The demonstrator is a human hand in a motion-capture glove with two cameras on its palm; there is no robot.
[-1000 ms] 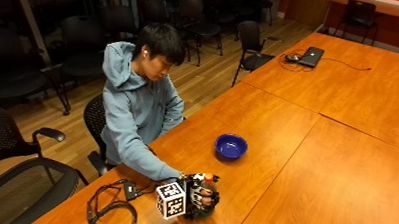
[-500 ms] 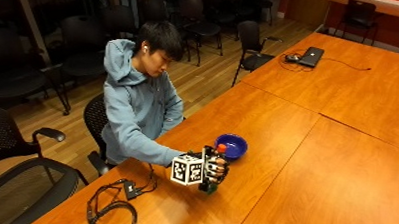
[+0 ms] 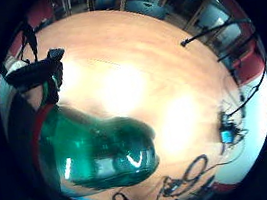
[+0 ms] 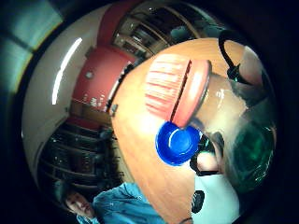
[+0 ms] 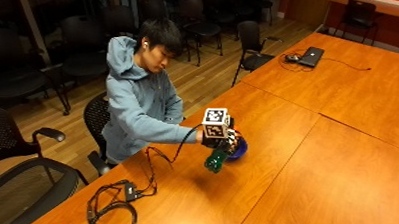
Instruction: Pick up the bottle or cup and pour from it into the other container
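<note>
Your gloved right hand point(image 5: 220, 136) grips the green bottle point(image 5: 216, 160) — tilted, its red cap point(image 4: 176, 91) just above the blue bowl point(image 4: 176, 143) on the table point(image 5: 304, 165).

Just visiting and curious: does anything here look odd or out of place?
One thing: the green bottle in the gloved right hand is tipped over the blue bowl, yet its red cap looks still on. No spill shows on the table.

Bottle point(image 5: 216, 160) in right hand point(image 5: 220, 137), above table point(image 5: 331, 161), beside bowl point(image 5: 238, 148).
</note>
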